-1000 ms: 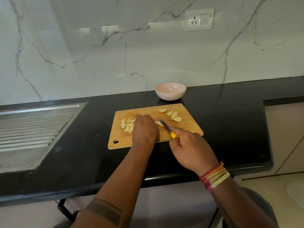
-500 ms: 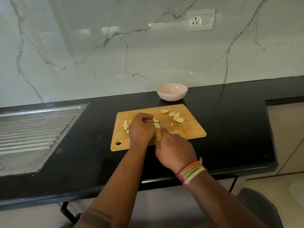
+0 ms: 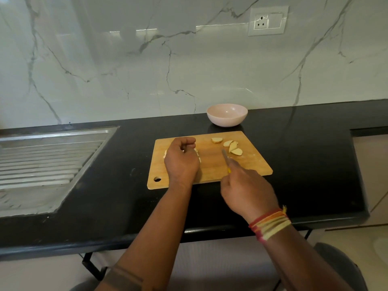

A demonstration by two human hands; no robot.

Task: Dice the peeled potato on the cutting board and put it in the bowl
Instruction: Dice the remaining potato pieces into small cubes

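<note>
Head view: one board (image 3: 212, 164) on black bench (image 3: 315, 156), one pink bowl (image 3: 227, 114) just behind it, nothing visible inside. Four potato slices (image 3: 236, 151) near board's far right, uncut; possibly a fifth tucked among them. Diced pile (image 3: 198, 156) mostly hidden beneath left hand (image 3: 181, 161), fingers curled loosely over it. Right hand (image 3: 247, 189) closed round one knife (image 3: 225, 157), yellow handle, blade pointing at slices. One wall socket (image 3: 268, 21); no readable writing anywhere.

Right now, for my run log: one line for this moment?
stage: dicing | left hand: over diced pile | right hand: holds knife | slices: uncut | bowl: empty
</note>
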